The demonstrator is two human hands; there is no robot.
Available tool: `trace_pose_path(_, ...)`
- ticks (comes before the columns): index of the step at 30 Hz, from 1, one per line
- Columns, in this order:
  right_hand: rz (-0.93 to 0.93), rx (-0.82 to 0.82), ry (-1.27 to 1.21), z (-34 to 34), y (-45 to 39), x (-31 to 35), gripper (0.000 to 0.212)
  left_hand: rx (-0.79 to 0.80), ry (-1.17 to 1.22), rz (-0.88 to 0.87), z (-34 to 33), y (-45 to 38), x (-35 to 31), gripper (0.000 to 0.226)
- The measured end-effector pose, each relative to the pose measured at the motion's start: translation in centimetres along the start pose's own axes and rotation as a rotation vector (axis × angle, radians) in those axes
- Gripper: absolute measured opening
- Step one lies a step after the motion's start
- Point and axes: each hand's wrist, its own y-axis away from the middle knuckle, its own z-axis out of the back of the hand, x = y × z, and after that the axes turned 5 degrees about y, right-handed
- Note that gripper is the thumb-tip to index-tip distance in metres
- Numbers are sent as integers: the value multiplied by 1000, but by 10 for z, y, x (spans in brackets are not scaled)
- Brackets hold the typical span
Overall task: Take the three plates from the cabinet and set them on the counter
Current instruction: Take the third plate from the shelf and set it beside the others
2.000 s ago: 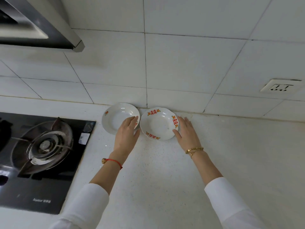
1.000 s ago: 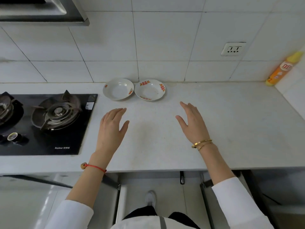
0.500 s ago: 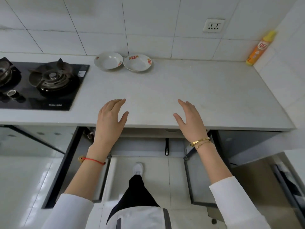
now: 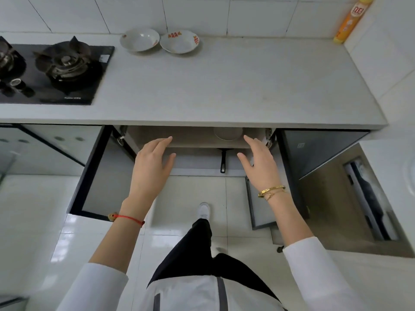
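Note:
Two white plates rest side by side at the back of the counter [image 4: 224,86]: a plain one [image 4: 139,39] and, right of it, one with red marks on its rim [image 4: 179,41]. Under the counter the cabinet [image 4: 193,140] stands with both doors swung out. A third white plate [image 4: 228,133] lies on its upper shelf, partly hidden by the counter edge. My left hand [image 4: 152,164] and my right hand [image 4: 260,162] hover empty in front of the shelf, fingers apart. The right fingertips are just right of that plate, not touching it.
A black gas hob [image 4: 51,70] fills the counter's left end. An orange spray bottle [image 4: 350,19] leans in the back right corner. A black pan handle [image 4: 223,160] pokes out below the shelf. The open doors [image 4: 94,176] flank my legs.
Both hands let go of the two plates at the wall and drew back. I stepped away and looked down; the hands dropped below the counter edge toward the open cabinet.

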Motion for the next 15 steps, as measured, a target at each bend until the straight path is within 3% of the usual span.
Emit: trace_pose_path(15, -92, 4, -7, -155, -61, -124, 48, 92, 17, 28, -181, -45, 94, 41)
